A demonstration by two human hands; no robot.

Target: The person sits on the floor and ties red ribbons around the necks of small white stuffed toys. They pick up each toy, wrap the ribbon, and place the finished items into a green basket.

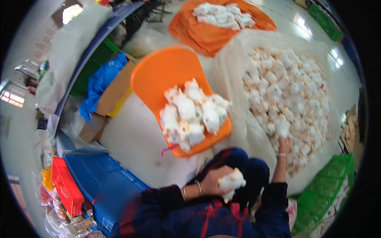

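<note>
In the head view, right up against the fingers of the left hand [216, 180], there's a small white plush toy [234, 180] with tan bits, and those fingers are curled in holding it, just above the person's lap. The right hand [285, 142] is out at full reach, its fingers touching the lower end of another white plush [283, 127]; can't really tell if they're closed on it or how wide they are. All around those right fingers is a big heap of similar toys [301, 95], sitting in a huge see-through plastic bag [230, 59]. Ahead of the left fingers and off to the left is an orange chair [160, 71] with a cluster of white plushies [184, 107] on the seat. Way beyond both hands, more white toys [224, 16] lie on an orange sack [184, 25]. Well left of the left fingers is a blue crate [89, 168]; a green crate [327, 190] sits right of and nearer the body than the right fingers.
</note>
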